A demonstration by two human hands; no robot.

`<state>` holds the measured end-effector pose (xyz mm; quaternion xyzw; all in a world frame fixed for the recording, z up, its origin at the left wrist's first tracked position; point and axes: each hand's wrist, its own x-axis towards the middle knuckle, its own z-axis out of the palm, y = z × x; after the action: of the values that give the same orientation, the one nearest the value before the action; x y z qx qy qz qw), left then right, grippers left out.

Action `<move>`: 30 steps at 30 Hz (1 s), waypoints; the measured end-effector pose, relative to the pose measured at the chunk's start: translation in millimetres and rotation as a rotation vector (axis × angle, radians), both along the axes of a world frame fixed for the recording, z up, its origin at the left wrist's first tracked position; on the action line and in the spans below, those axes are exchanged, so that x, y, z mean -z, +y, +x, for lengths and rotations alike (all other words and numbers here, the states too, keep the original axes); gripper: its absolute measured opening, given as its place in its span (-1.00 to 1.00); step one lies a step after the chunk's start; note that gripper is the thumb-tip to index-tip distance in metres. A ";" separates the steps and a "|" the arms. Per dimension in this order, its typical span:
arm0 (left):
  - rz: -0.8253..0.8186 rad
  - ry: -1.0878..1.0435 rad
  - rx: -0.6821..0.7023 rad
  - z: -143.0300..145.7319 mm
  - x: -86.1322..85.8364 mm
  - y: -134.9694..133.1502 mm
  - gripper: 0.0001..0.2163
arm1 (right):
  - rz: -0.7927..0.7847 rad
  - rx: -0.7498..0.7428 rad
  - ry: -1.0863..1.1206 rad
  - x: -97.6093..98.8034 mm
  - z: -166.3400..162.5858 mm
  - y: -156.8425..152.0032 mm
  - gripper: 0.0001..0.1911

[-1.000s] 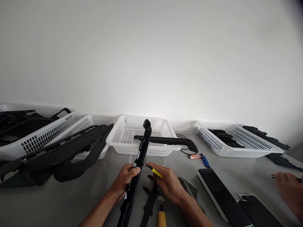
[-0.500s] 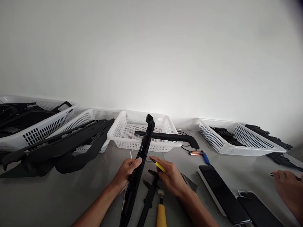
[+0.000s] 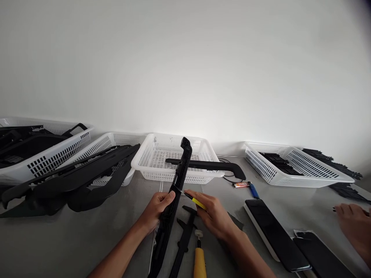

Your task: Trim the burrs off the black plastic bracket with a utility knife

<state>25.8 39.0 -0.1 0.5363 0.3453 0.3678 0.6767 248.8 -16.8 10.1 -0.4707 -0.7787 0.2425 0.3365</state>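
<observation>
**A:** What are the hands doing?

**B:** The left hand is clenched around the long black part, with the thumb across its top face. It holds the part slanted, so the far end rises in front of the white basket and the near end drops out of view. The grip seems to steady the part's edge.

**A:** And the other one?

**B:** The right hand pinches a yellow knife. The blade tip touches the part's right edge, just past the left thumb. With the hands this close, the blade works right beside the support.

**A:** What lies around them?

**B:** Under the right hand a black strip lies flat on the table. A yellow-handled tool is beside it, near the right wrist. Beyond the hands, a second black piece rests across the basket's rim. To the right lie two dark phones, and a blue lighter is further back. Far to the right, another person's hand rests on the table. Left of the hands, heaped black mouldings spill from other baskets.
</observation>
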 end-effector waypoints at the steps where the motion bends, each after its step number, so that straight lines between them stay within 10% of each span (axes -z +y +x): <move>1: -0.002 0.004 0.001 -0.1 -0.5 -0.2 -0.35 | 0.001 -0.006 -0.005 -0.9 -0.4 -0.6 -0.20; 13: -0.277 -0.007 -0.321 -3.1 5.7 -6.7 -0.56 | -0.014 0.139 -0.016 3.4 0.7 2.6 -0.20; 30: -0.319 -0.042 -0.409 -0.4 -1.5 -7.4 -0.62 | -0.014 0.039 -0.016 1.5 -8.1 -3.2 -0.16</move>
<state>25.4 31.6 1.5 0.3342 0.4862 0.4489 0.6712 240.7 -20.0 8.6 -0.4899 -0.7705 0.2376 0.3313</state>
